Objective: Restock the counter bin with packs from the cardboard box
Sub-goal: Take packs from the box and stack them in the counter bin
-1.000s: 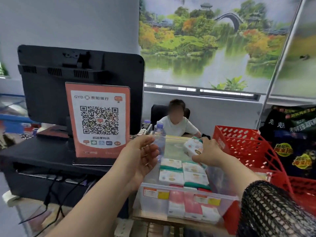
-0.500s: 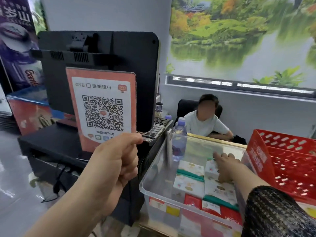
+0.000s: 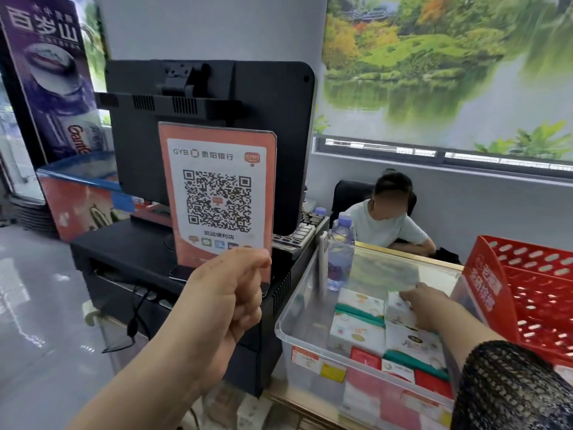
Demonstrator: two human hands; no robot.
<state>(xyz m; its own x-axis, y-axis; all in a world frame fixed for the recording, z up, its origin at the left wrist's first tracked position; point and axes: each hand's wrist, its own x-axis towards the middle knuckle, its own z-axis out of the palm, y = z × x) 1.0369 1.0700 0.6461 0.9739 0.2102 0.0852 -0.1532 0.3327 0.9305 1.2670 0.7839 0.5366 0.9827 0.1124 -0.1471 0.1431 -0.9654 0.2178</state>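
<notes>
A clear plastic counter bin [image 3: 278, 322] stands at the lower right and holds white-and-green packs [image 3: 356, 328] in rows, with red packs [image 3: 366, 356] nearer me. My right hand [image 3: 426, 307] reaches into the bin, and its fingers lie over a white pack [image 3: 398, 308] at the back right of the rows. My left hand [image 3: 229, 301] is raised in the air left of the bin, curled into a fist with nothing in it. The cardboard box is out of view.
A black monitor [image 3: 210, 97] with an orange QR sign [image 3: 217, 193] stands left of the bin. A water bottle [image 3: 341, 249] stands behind the bin. A red basket [image 3: 542, 290] is at the right. A person [image 3: 387, 225] sits behind the counter.
My right hand brought the white pack down from above the bin onto the rows inside. My left hand curled from open fingers into a fist. The view swung left.
</notes>
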